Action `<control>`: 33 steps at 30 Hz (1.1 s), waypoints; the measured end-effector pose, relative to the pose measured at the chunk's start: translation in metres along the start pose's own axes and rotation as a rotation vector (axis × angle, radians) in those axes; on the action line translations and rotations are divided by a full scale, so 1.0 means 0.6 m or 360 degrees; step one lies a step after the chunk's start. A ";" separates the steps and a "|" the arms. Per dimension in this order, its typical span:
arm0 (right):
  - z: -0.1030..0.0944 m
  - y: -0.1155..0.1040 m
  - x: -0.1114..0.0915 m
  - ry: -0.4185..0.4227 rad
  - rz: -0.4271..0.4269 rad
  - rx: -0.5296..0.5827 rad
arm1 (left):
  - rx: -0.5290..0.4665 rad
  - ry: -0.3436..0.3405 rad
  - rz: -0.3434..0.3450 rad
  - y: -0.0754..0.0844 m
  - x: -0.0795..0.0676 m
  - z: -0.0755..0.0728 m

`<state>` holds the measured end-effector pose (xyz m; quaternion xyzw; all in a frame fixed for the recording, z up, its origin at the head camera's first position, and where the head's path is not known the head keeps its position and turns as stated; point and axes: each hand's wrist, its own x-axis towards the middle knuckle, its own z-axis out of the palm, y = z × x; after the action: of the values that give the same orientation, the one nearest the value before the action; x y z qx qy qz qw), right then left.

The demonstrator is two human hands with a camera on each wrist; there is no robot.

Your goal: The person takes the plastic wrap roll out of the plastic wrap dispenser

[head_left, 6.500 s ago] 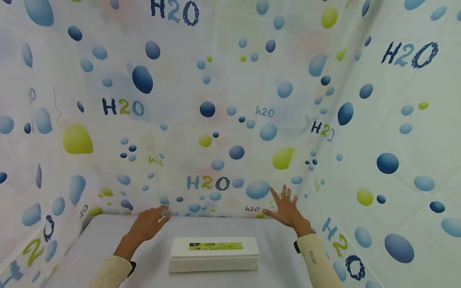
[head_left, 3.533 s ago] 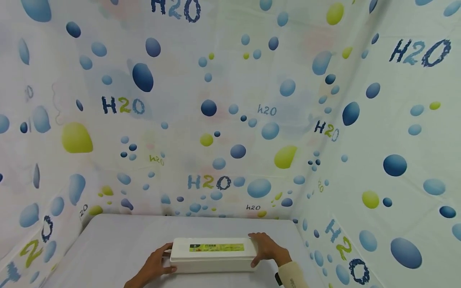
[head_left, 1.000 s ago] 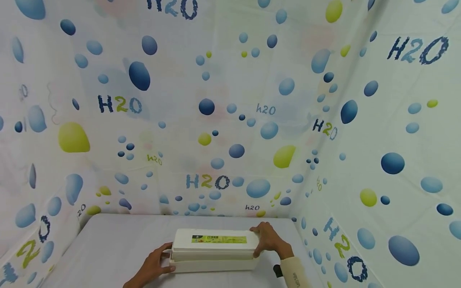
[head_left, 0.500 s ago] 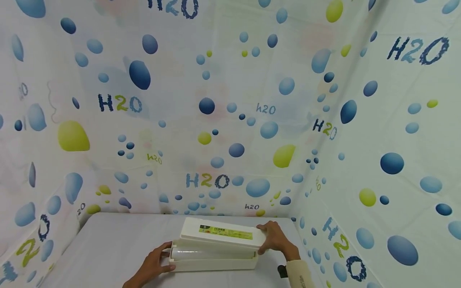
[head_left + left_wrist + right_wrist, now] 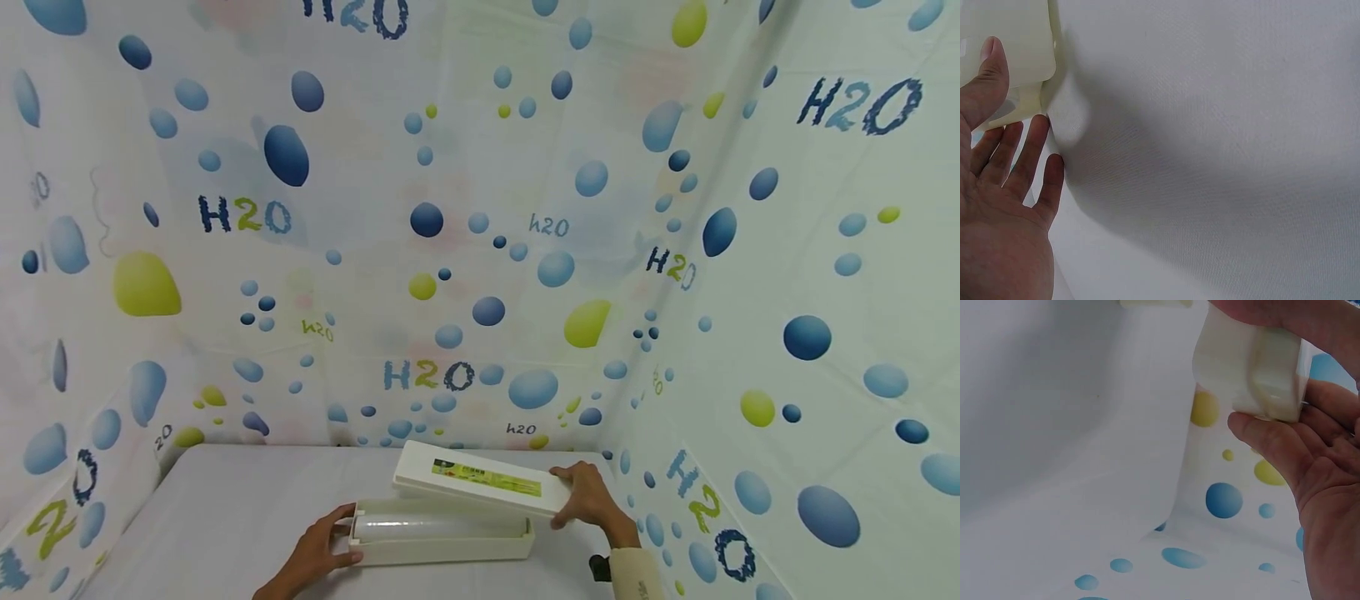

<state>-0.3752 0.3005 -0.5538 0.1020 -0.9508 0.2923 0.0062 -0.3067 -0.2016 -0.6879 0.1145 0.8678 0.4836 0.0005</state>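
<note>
A long white plastic wrap box stands on the table, its lid off. The box base [image 5: 442,552] holds a shiny roll of clear wrap [image 5: 420,527] lying lengthwise. My left hand [image 5: 318,546] grips the base's left end, thumb at the front and fingers behind; the left wrist view shows the thumb against the base [image 5: 1016,62]. With my right hand [image 5: 588,500] I hold the lid [image 5: 420,460] by its right end, tilted above and behind the base. In the right wrist view the lid's end [image 5: 1229,356] sits between thumb and fingers. A yellow-green label [image 5: 487,477] runs along the lid's top.
The white-covered table [image 5: 247,483] reaches back to a patterned cloth wall [image 5: 360,292] with blue and green drops and H2O lettering. Similar cloth [image 5: 847,433] hangs close along the right side, and more on the left.
Both hands came down onto the box ends. My right hand lifted the lid off and moved it right and back, its left end rising, uncovering the roll. The left hand stays on the base.
</note>
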 end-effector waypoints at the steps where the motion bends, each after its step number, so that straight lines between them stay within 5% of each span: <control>1: -0.001 0.001 -0.002 0.0006 0.0038 0.0002 | 0.0001 0.0001 0.0009 0.000 -0.001 0.000; 13: -0.016 0.025 -0.020 0.0096 0.0031 -0.0004 | -0.0023 0.0008 -0.0167 0.012 0.003 0.004; 33: -0.050 0.057 -0.055 0.0215 0.0183 0.0072 | -0.0001 0.0046 -0.0179 0.010 0.005 0.007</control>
<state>-0.3512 0.3508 -0.5502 0.0275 -0.9457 0.3197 0.0514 -0.3079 -0.1947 -0.6847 0.0586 0.8725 0.4848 0.0151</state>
